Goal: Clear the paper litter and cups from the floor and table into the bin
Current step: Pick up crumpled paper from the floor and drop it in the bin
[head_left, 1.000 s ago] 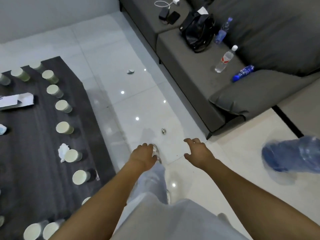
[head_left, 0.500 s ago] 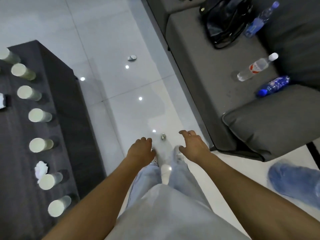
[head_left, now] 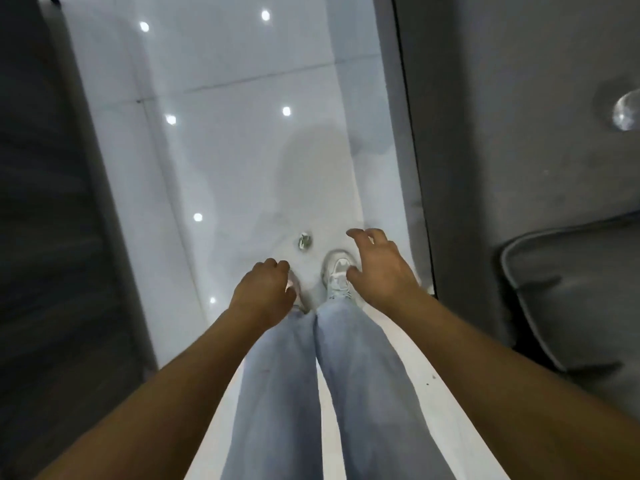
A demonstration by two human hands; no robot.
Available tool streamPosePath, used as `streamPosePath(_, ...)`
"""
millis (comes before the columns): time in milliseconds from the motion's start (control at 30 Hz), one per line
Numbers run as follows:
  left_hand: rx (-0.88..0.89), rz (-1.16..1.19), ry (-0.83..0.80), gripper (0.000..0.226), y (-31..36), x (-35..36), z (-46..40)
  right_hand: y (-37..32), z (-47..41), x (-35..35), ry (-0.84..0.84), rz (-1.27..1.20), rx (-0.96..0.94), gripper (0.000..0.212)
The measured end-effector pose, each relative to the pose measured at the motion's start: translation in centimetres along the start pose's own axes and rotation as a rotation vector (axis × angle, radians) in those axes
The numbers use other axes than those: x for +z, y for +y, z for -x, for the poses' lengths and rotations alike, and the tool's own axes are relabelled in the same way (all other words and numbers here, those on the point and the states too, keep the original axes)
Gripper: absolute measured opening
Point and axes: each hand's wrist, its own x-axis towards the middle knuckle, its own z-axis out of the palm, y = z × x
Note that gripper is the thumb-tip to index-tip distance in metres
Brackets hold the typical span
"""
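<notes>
A small crumpled scrap [head_left: 304,240] lies on the white floor [head_left: 242,150], just ahead of the shoes [head_left: 337,277], between the dark counter [head_left: 45,202] and the grey sofa [head_left: 502,133]. The right hand [head_left: 379,268] hovers near it, fingers spread wide and empty. The left hand [head_left: 265,292] hangs with fingers curled loosely, holding nothing visible.

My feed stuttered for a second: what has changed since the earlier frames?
The person stepped forward and tilted the view down: the small crumpled scrap now lies just ahead of the shoes, with the right hand open and closest to it. The cups, bag and blue bin have left view. Unchanged: the left hand is loosely curled, neither hand holds anything, and the scrap lies on the floor.
</notes>
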Motion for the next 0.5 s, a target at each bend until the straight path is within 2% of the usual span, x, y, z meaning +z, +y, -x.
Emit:
streamPosePath(133,0.058,-0.062,-0.012,0.04,-1.1,6.5,-8.8,3.9,-7.7,5.4,-0.016,-0.021,-0.01,0.06)
streamPosePath(267,0.103,-0.152,0.061,0.06,-2.2,12.4,-17.3,7.3,-14.9,11.1,-0.012,-0.016,-0.014,0.06)
streamPosePath(367,0.137,-0.212,0.12,0.066,-3.2,16.4,-23.2,9.4,-19.7,14.9,0.004,-0.01,-0.037,0.06)
streamPosePath(500,0.18,-0.289,0.093,0.073,-4.5,20.7,-28.3,11.1,-23.9,18.1,0.019,-0.009,-0.066,0.059)
